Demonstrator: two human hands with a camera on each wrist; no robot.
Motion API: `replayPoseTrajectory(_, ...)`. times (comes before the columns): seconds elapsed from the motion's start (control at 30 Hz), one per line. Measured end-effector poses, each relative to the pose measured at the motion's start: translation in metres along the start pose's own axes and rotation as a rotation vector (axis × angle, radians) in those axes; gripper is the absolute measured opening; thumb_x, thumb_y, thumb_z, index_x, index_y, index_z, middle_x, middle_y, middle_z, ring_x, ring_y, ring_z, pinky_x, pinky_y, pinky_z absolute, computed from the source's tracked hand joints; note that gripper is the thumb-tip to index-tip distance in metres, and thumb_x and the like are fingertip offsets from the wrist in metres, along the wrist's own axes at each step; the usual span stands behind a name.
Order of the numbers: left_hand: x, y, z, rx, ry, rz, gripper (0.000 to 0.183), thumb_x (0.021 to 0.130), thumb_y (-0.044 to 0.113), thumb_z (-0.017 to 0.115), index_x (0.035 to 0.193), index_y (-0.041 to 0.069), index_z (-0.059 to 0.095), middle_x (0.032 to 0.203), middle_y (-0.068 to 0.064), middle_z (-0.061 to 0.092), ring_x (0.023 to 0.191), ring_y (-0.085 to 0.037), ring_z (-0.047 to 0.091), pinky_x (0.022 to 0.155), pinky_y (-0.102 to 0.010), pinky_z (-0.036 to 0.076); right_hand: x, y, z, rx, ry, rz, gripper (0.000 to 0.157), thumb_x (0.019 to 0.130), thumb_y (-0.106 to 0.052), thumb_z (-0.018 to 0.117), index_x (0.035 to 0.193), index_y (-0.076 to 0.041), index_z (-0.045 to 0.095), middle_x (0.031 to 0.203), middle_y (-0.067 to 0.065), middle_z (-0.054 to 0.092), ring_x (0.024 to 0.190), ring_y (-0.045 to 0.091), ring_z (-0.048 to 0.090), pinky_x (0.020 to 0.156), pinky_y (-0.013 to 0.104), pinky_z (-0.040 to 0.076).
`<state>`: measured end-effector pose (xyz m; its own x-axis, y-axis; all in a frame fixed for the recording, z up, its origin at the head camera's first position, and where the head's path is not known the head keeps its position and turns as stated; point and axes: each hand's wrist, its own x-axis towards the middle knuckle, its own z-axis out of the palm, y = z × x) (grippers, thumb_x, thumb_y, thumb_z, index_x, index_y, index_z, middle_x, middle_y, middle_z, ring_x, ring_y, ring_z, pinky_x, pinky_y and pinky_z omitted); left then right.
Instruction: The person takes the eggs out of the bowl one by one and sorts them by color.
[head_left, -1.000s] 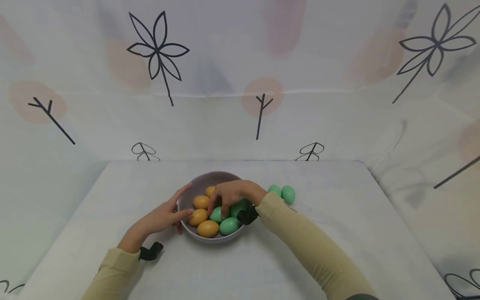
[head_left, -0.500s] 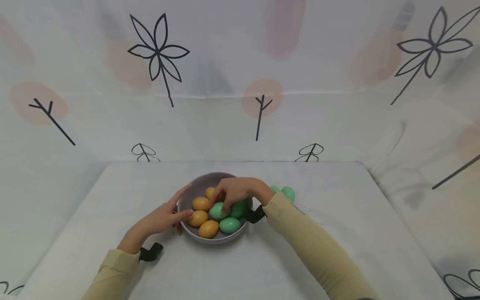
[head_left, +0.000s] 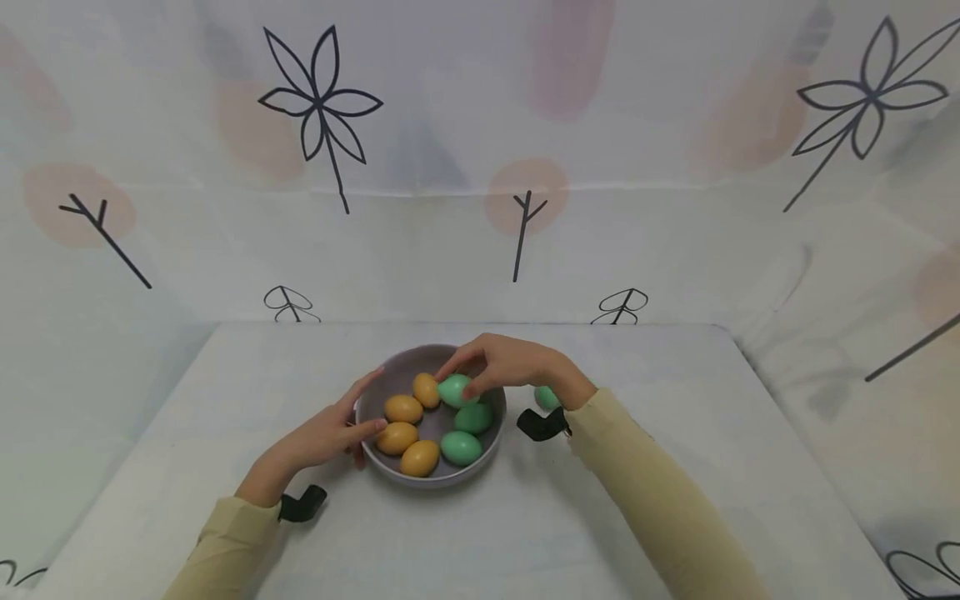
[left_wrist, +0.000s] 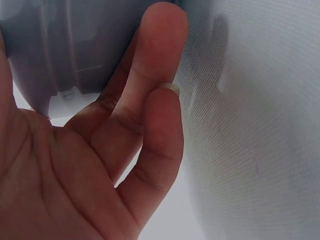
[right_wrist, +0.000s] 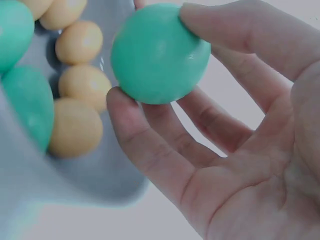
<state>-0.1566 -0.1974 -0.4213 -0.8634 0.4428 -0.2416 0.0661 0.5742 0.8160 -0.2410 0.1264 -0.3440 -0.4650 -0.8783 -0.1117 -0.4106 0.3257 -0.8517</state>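
Note:
A grey-purple bowl point(head_left: 405, 367) stands on the table with orange eggs and green eggs lying in it. My left hand point(head_left: 322, 437) holds the bowl's left side, thumb over the rim and fingers against the outside wall point(left_wrist: 75, 45). Between the thumb and fingertips of my right hand point(head_left: 517, 362) is a green egg point(right_wrist: 160, 52), pinched over the back right part of the bowl. The orange eggs point(head_left: 403, 408) curve along the left side, and two other green eggs point(head_left: 461, 448) sit at the right.
Outside the bowl, a green egg point(head_left: 546, 397) lies on the white table point(head_left: 450, 542), partly hidden behind my right wrist. A patterned cloth point(head_left: 450, 250) rises behind the table's back edge.
My right hand has lifted the green egg from the bowl's middle and moved back and to the right with it. The left hand stays at the rim.

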Motion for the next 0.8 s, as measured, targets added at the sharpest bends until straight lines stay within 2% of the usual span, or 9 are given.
replayPoseTrajectory(0.27, 0.000, -0.001, 0.000, 0.003, 0.007, 0.001, 0.080, 0.100, 0.044, 0.058, 0.159, 0.038, 0.006, 0.072, -0.010, 0.066, 0.068, -0.027, 0.065, 0.081, -0.043, 0.042, -0.043, 0.014, -0.016, 0.042, 0.169, 0.116, 0.039, 0.088, -0.017, 0.073, 0.127, -0.024, 0.069, 0.129, -0.009, 0.063, 0.125, 0.020, 0.052, 0.103, 0.045, 0.039)
replayPoseTrajectory(0.47, 0.002, -0.003, 0.000, 0.001, 0.008, 0.002, 0.080, 0.100, 0.044, 0.059, 0.159, 0.039, 0.006, 0.074, -0.010, 0.066, 0.068, -0.027, 0.065, 0.079, -0.042, 0.043, -0.082, 0.031, -0.028, 0.082, 0.275, 0.140, 0.041, 0.092, -0.016, 0.068, 0.132, -0.016, 0.066, 0.132, -0.001, 0.062, 0.124, 0.024, 0.052, 0.099, 0.047, 0.042)
replayPoseTrajectory(0.63, 0.002, -0.003, 0.001, -0.001, 0.006, -0.001, 0.080, 0.100, 0.044, 0.058, 0.159, 0.038, 0.005, 0.074, -0.009, 0.066, 0.068, -0.027, 0.065, 0.077, -0.042, 0.043, -0.116, 0.050, -0.036, 0.109, 0.396, 0.193, 0.038, 0.094, -0.021, 0.067, 0.132, -0.018, 0.065, 0.136, 0.004, 0.058, 0.123, 0.028, 0.051, 0.094, 0.045, 0.046)
replayPoseTrajectory(0.8, 0.001, -0.002, 0.000, 0.000, 0.010, -0.005, 0.080, 0.100, 0.044, 0.058, 0.159, 0.037, 0.005, 0.075, -0.009, 0.066, 0.069, -0.027, 0.064, 0.075, -0.042, 0.045, -0.142, 0.071, -0.040, 0.236, 0.508, 0.205, 0.042, 0.098, -0.017, 0.062, 0.138, -0.006, 0.056, 0.143, 0.011, 0.048, 0.121, 0.026, 0.053, 0.092, 0.042, 0.049)
